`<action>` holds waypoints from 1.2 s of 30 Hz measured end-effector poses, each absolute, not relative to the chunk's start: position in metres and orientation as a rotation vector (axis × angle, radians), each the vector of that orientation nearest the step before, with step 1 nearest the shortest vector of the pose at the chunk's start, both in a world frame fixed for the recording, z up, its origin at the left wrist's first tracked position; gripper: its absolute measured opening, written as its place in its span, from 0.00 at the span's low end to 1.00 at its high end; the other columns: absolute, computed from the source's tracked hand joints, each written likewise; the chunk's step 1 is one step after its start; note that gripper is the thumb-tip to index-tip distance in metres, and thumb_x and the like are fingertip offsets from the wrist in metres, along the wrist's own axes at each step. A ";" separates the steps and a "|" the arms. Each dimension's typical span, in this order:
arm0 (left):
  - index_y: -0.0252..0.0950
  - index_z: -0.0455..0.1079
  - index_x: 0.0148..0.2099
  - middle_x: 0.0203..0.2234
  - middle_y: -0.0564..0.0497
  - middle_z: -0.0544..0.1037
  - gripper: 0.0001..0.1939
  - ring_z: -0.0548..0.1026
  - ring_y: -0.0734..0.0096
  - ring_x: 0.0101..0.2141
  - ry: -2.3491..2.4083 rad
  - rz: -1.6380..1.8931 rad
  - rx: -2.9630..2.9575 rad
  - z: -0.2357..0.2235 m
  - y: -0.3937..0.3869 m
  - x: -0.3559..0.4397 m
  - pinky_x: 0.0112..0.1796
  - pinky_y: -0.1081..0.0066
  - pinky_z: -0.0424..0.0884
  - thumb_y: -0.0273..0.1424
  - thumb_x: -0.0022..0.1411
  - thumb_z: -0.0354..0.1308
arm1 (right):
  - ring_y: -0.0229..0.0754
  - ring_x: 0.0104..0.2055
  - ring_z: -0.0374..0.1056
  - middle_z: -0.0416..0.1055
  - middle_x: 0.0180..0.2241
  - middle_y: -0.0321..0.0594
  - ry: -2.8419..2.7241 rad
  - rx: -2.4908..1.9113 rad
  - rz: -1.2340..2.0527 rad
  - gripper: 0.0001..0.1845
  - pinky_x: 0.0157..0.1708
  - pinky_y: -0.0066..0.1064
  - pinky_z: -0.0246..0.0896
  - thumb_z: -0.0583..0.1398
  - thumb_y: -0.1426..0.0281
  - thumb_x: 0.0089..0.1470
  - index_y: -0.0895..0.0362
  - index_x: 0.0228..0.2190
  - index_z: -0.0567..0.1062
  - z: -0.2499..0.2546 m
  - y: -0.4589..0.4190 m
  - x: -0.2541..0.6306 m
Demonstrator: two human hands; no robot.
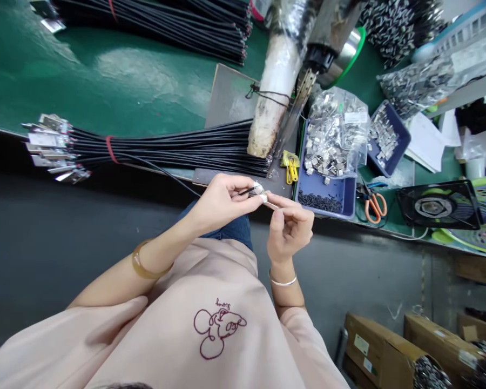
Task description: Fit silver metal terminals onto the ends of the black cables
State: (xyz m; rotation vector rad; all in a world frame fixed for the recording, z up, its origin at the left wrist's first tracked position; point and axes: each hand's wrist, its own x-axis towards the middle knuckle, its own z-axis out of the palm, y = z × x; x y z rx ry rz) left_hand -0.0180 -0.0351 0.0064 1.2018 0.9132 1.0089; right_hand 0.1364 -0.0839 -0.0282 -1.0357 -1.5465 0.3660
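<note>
My left hand is closed in a pinch on the end of a black cable, which runs back toward the cable bundle. White coverings show on its thumb and fingertip. My right hand is closed around a thin pale piece whose kind I cannot make out. Its index finger reaches to the left fingertips, and both hands meet just in front of the bench edge. Behind them lies the bundle of black cables, tied with a red band, with metal connectors at its left end.
A yellow thread snipper lies beside a blue tray with bagged metal shells and small black parts. Orange-handled pliers and a black fan are farther right. A wrapped tube hangs over the cables.
</note>
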 end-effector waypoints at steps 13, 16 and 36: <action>0.32 0.72 0.32 0.23 0.55 0.71 0.04 0.67 0.80 0.24 0.991 1.035 1.264 0.002 -0.037 -0.017 0.27 0.79 0.66 0.28 0.54 0.63 | 0.39 0.38 0.79 0.80 0.37 0.36 -1.498 -1.274 0.213 0.04 0.38 0.33 0.79 0.63 0.74 0.58 0.52 0.35 0.75 -0.006 -0.078 0.138; 0.33 0.72 0.31 0.21 0.54 0.73 0.05 0.70 0.79 0.23 0.950 0.987 1.244 0.003 -0.035 -0.022 0.28 0.79 0.67 0.29 0.56 0.62 | 0.40 0.40 0.79 0.80 0.40 0.39 -1.383 -1.327 0.473 0.03 0.41 0.34 0.79 0.61 0.71 0.61 0.53 0.34 0.77 -0.002 -0.075 0.139; 0.32 0.72 0.25 0.14 0.55 0.69 0.09 0.64 0.81 0.18 0.766 0.747 1.222 0.013 -0.027 -0.035 0.21 0.79 0.60 0.27 0.57 0.61 | 0.41 0.45 0.78 0.81 0.43 0.38 -1.740 -1.183 0.280 0.11 0.47 0.38 0.76 0.62 0.77 0.58 0.51 0.40 0.79 -0.005 -0.076 0.137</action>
